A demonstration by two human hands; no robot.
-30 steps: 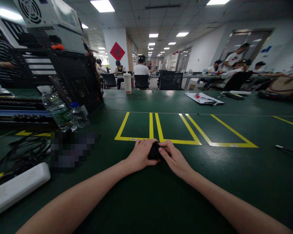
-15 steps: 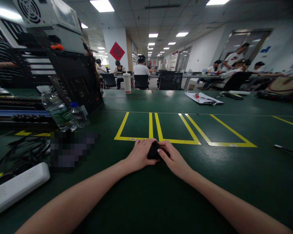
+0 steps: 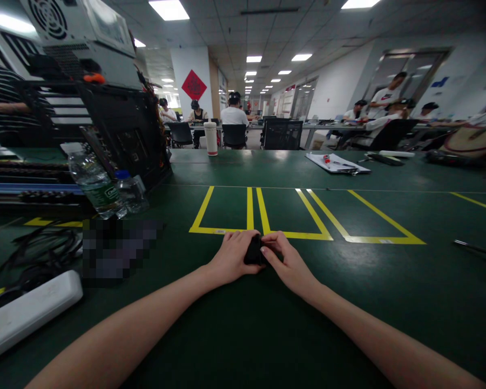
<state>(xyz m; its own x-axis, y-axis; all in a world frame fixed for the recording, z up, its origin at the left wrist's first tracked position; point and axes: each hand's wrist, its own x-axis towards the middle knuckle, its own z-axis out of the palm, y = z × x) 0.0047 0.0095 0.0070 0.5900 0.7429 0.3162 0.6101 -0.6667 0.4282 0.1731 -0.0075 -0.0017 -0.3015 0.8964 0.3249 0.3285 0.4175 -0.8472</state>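
Left of the left hand sit a white power strip and two plastic bottles, contents unclear; beyond it, a tumbler. That hand grips a small black object; the right hand pinches its right edge. Beyond, rightward, lies a clipboard.

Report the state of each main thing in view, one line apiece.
Black object: held, partly hidden
Left hand: curled around it
Right hand: at its right edge
White tumbler: upright
Blue-capped bottle: closed
Clipboard: lying flat
Cables: loosely heaped
Computer case: open-sided
Ceiling lights: lit
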